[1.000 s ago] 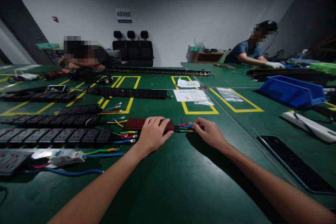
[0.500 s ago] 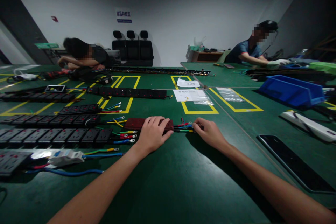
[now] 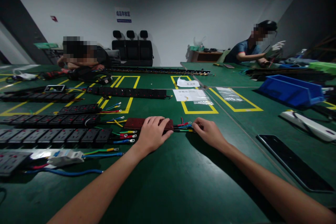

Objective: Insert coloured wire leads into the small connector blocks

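My left hand (image 3: 152, 134) lies over the right part of a dark red socket strip (image 3: 133, 123), its fingers curled over the top and the thumb along the near edge. Wires with ring terminals (image 3: 185, 126), in red, blue and green, come out of the strip's right end. At their tips my right hand (image 3: 207, 130) is closed in a pinch on the wire ends; the fingers hide exactly which ones. Yellow and blue wires (image 3: 117, 121) leave the strip's left end. Beside it lie black socket strips (image 3: 60, 136) with lugged wires, and a white circuit breaker (image 3: 67, 157).
On my right are a black phone (image 3: 294, 162), a white power strip (image 3: 309, 126) and a blue bin (image 3: 291, 91). Paper sheets (image 3: 187, 95) and a plastic bag (image 3: 229, 94) lie ahead. Two people sit across the green table (image 3: 168, 189), one wearing gloves (image 3: 277, 45).
My hands and the red strip have stayed put. The person at the far right has raised a gloved hand, and the person at the left has shifted their head slightly.
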`<state>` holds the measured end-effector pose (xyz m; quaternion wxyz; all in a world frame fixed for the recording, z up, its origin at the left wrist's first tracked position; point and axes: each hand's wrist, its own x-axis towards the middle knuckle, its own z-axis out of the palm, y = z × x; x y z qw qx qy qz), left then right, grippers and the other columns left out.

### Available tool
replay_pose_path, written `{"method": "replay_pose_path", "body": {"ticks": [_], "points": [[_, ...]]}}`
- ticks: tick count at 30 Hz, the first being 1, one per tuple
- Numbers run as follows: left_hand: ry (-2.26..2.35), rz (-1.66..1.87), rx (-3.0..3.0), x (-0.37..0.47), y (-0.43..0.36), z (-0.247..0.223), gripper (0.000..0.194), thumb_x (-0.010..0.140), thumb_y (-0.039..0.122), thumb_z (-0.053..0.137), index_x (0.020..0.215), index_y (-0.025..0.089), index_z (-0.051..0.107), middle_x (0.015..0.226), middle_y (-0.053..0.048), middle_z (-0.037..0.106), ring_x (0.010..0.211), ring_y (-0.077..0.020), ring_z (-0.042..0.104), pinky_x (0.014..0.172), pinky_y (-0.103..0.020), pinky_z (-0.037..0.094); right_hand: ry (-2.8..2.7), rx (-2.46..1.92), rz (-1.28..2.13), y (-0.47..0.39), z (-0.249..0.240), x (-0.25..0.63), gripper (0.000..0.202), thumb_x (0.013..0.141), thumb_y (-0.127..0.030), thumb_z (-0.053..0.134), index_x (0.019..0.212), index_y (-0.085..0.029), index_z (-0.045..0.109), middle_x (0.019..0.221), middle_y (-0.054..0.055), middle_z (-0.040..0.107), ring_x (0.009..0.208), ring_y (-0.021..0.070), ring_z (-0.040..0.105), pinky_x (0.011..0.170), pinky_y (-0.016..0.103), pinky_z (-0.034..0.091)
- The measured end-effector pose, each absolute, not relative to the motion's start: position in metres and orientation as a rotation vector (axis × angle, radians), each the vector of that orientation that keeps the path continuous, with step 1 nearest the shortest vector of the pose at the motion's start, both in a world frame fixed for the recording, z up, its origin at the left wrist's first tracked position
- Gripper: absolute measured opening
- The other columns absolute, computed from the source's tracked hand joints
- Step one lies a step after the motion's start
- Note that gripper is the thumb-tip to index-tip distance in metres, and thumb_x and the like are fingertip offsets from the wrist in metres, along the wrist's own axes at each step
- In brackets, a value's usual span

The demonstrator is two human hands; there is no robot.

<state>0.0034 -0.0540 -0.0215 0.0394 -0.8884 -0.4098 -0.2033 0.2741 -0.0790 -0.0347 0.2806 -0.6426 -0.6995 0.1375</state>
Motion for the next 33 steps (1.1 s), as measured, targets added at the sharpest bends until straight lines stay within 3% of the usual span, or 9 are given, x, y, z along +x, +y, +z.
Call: {"method": "replay_pose_path", "body": {"ticks": [33], "points": [[-1.250, -0.609, -2.716, 0.0035, -0.0531, -0.0218, 0.047, 0.099, 0.048, 0.059, 0.137, 0.019, 0.059, 0.130, -0.011, 0.064, 0.120, -0.0299, 0.057, 0.105, -0.048, 0.042, -1.875, -1.734, 0.363, -0.0778, -0.0372, 0.2746, 0.029, 0.094, -0.044, 0.047, 0.081, -0.023, 0.064, 0.068, 0.002, 0.068, 0.061, 0.0187, 0.060, 0.058, 0.029, 0.033]]}}
